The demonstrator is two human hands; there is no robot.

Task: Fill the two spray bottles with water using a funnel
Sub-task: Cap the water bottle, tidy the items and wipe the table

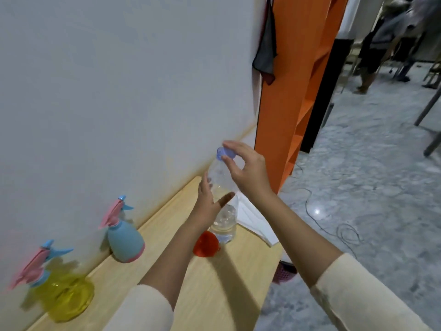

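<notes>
the person stands a clear water bottle (223,206) on the far right part of the wooden desk (214,295). the left hand (210,201) wraps its grip around the bottle's middle, thumb on the near side, fingers behind. the right hand (248,168) pinches the blue cap (223,152) between thumb and fingertips, closed on it as if to unscrew it.

the bottle looks like thin, soft plastic, only partly full, with the water low in it, so it is probably fairly light and will dent if squeezed; a firm but gentle hold at the waist seems best, and once uncapped a hard squeeze could push water out.

the red funnel (205,244) lies on the desk just beside the bottle's base. the blue spray bottle (125,242) stands to the left by the wall, and the yellow spray bottle (69,297) nearer left; both have their pink-and-blue trigger heads on and are best taken by the neck.
</notes>
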